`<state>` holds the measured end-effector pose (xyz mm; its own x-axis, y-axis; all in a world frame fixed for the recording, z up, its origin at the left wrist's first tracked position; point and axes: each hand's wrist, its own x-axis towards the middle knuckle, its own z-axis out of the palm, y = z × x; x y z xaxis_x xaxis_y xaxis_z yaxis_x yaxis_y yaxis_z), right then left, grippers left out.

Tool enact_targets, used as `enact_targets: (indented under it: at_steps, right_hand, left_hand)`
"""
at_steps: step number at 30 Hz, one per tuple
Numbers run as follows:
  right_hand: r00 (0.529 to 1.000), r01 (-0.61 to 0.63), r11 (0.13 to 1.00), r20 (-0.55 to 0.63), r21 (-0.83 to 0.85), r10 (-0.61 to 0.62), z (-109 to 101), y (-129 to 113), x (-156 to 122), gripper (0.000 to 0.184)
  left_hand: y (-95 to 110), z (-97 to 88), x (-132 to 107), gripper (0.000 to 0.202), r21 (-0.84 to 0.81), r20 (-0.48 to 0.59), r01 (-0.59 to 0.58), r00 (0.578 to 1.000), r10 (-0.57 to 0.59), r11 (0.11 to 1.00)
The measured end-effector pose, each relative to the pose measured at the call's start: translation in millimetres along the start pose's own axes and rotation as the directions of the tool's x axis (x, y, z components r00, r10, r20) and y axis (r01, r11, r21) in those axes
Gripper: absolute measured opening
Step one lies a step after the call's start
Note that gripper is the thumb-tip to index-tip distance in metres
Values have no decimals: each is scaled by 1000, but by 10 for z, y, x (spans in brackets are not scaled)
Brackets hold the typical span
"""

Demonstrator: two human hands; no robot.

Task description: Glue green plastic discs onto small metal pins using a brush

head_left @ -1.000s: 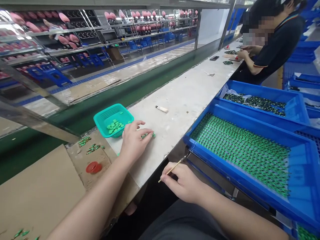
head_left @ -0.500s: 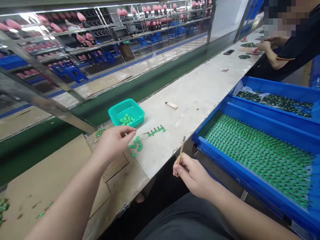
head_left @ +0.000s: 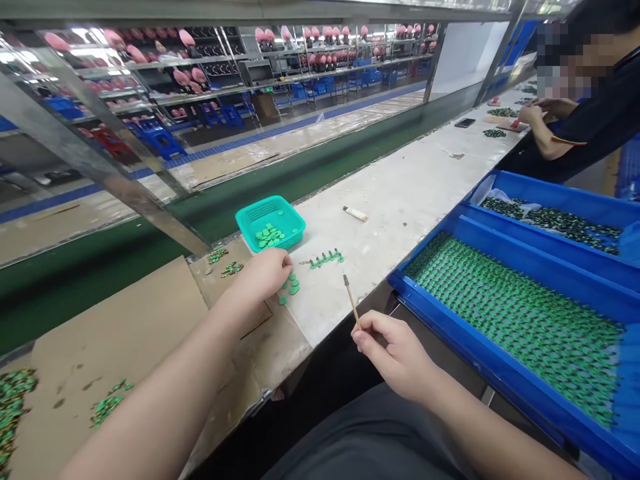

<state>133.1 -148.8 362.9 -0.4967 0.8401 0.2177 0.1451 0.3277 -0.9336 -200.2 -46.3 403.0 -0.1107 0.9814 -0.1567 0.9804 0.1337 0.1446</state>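
My right hand (head_left: 393,343) grips a thin wooden-handled brush (head_left: 351,300), its dark metal-like tip slanting up over the table edge. Over a loose group of flat green discs (head_left: 293,287) is my left hand (head_left: 270,272), fingers pinched downward; whatever lies between the fingertips is hidden. Beyond that hand stands a turquoise plastic basket (head_left: 299,241) with more green discs inside. To the right of the loose discs, a short row of green discs with small dark pieces (head_left: 325,259) lies on the white tabletop (head_left: 380,187).
A small white tube (head_left: 355,213) lies farther up the table. On my right, a blue tray (head_left: 465,367) holds many green pieces in rows, with another blue tray (head_left: 550,190) behind. Cardboard (head_left: 150,320) covers the left side. A co-worker (head_left: 590,127) sits at the far right.
My left hand has come down onto the loose discs, its fingers now pointing downward. The brush in my right hand has tipped to the left. The whole view has shifted slightly.
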Motion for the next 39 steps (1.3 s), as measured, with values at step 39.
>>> enact_targets:
  at_steps: [39]
  right_hand:
    - [929,289,944,285,-156,-237,715,-306,1000,14]
  left_hand:
    - [-385,809,-2284,15,-164,-544,-263,828,135,951]
